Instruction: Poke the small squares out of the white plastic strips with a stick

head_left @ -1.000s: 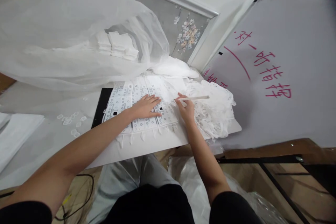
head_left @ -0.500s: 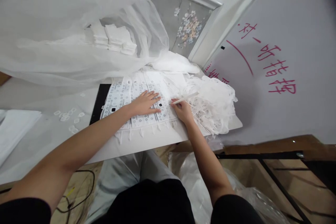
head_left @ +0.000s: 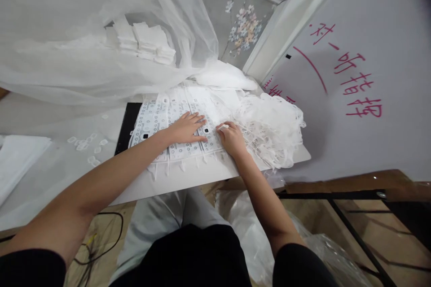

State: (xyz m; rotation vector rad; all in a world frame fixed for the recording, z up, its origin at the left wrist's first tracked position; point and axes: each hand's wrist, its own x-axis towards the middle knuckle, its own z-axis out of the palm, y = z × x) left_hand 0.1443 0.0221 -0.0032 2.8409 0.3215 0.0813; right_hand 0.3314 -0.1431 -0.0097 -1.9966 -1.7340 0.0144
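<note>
My left hand lies flat with fingers spread on a white sheet printed with rows of grey ring marks and a few black squares. Beside it, at the sheet's right part, the thumb and fingers of my right hand are closed in a pinch. A bit of a slim white strip shows at those fingertips; the rest of it is hidden. Narrow white tabs hang along the sheet's near edge. Right of my right hand rises a tangled heap of white strips.
A black board sticks out at the sheet's left. Small clear pieces lie scattered on the table. A translucent bag with stacked white pieces stands behind. To the right leans a whiteboard with red writing. Plastic bags lie below.
The white strip, which stuck out long toward the upper right from my right hand, now shows only a short end. My right fingers have shifted slightly; the left hand stays on the sheet.
</note>
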